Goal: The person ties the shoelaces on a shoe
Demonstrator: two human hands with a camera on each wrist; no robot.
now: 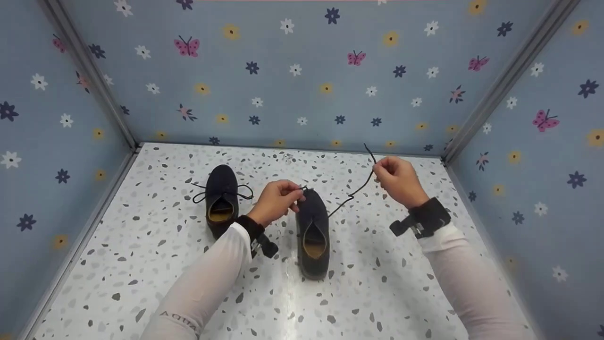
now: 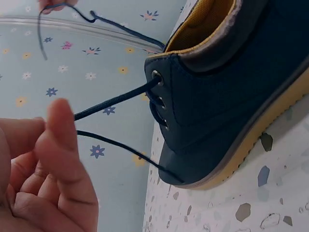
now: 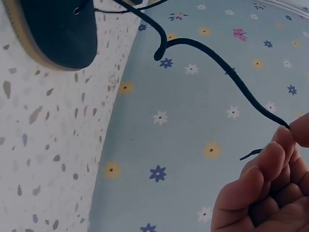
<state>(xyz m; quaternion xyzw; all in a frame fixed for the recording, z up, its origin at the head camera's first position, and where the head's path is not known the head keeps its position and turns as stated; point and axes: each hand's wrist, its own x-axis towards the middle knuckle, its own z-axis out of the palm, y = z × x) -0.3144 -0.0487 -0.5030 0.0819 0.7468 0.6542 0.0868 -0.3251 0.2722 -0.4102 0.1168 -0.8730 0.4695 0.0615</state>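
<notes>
A dark blue shoe (image 1: 312, 212) with a yellowish lining and sole stands on the speckled surface, toe toward the back wall. My left hand (image 1: 278, 200) pinches one of its laces beside the toe. In the left wrist view that dark lace (image 2: 116, 100) runs from the top eyelet to the thumb and finger, and its loose end trails across the toe. Off to the right and raised, my right hand (image 1: 398, 179) pinches the other lace (image 3: 231, 72) near its end. This lace has a kink partway along, and its tip sticks out past the fingers.
A second dark shoe (image 1: 222, 198), its lace tied in a bow, stands to the left, partly behind the left wrist. Blue flowered panels (image 1: 302, 75) rise at the back and both sides of the white speckled surface (image 1: 368, 283).
</notes>
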